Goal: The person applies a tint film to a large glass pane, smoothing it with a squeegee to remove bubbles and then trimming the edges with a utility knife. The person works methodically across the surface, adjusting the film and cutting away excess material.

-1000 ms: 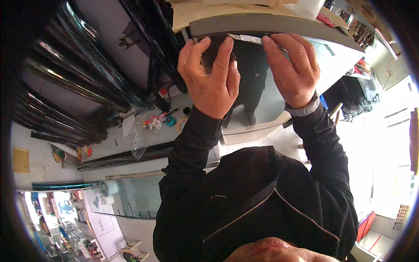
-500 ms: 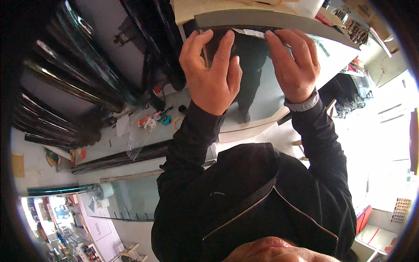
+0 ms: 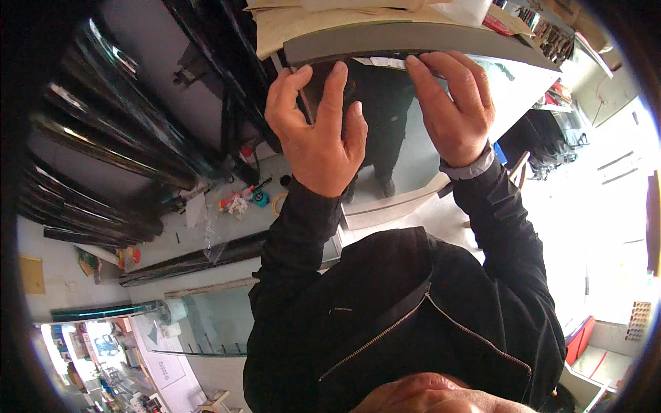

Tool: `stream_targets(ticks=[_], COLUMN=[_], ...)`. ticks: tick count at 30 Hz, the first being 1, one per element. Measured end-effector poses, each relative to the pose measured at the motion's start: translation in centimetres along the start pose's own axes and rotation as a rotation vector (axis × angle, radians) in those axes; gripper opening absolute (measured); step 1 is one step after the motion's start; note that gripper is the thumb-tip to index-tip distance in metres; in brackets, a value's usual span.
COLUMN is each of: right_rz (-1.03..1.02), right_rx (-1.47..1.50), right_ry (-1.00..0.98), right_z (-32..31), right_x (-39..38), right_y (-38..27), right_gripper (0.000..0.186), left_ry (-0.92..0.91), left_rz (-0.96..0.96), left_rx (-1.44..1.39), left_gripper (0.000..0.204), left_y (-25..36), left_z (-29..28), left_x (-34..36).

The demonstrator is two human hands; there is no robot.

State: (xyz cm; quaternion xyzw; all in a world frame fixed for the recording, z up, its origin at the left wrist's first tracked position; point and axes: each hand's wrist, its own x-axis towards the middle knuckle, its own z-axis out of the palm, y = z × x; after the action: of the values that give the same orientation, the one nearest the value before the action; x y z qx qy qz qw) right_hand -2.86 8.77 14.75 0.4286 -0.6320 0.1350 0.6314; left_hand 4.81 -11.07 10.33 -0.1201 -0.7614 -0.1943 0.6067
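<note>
My left hand [image 3: 317, 131] is raised over the glass surface [image 3: 385, 131], its fingers apart and its fingertips near the lower edge of a long grey strip [image 3: 406, 38]. To its right, my right hand [image 3: 454, 103] has its fingers spread and slightly bent, the foremost fingertip at the end of a thin white sliver [image 3: 379, 62]. The sliver lies along the strip's lower edge, between both hands. In the glass, dark trouser legs and a shoe show. Whether either hand presses on the strip cannot be told.
Brown paper sheets [image 3: 275, 34] lie beyond the grey strip. Long shiny dark rolls [image 3: 124, 89] fill the left side. A teal tape roll [image 3: 260, 198] and small bits lie on a grey surface. A black bag [image 3: 551, 141] stands at right.
Both hands, the grey strip and the glass now appear shifted slightly left and down together, as the whole view has moved. The finger positions are almost the same.
</note>
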Motion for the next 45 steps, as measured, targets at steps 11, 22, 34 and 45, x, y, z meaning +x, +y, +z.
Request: stream_targets(ticks=[11, 22, 34, 45], right_rz=[0.007, 0.016, -0.003, -0.001], right_rx=[-0.025, -0.031, -0.042, -0.052], right_ry=[0.009, 0.005, -0.002, -0.005], right_z=[-0.9, -1.8, -2.5, -3.7], right_x=[-1.2, -2.0, -2.6, -3.7], right_y=[1.7, 3.2, 4.9, 7.0], right_gripper=[0.043, 0.040, 0.041, 0.042], left_ry=[-0.073, -0.101, -0.139, -0.143], left_rz=[0.049, 0.058, 0.064, 0.081], left_rx=[0.161, 0.163, 0.244, 0.281], left_gripper=[0.049, 0.043, 0.044, 0.042], left_y=[1.1, 3.4, 4.4, 5.2], left_z=[-0.3, 1.3, 2.7, 3.4], left_x=[0.1, -0.2, 0.9, 1.6])
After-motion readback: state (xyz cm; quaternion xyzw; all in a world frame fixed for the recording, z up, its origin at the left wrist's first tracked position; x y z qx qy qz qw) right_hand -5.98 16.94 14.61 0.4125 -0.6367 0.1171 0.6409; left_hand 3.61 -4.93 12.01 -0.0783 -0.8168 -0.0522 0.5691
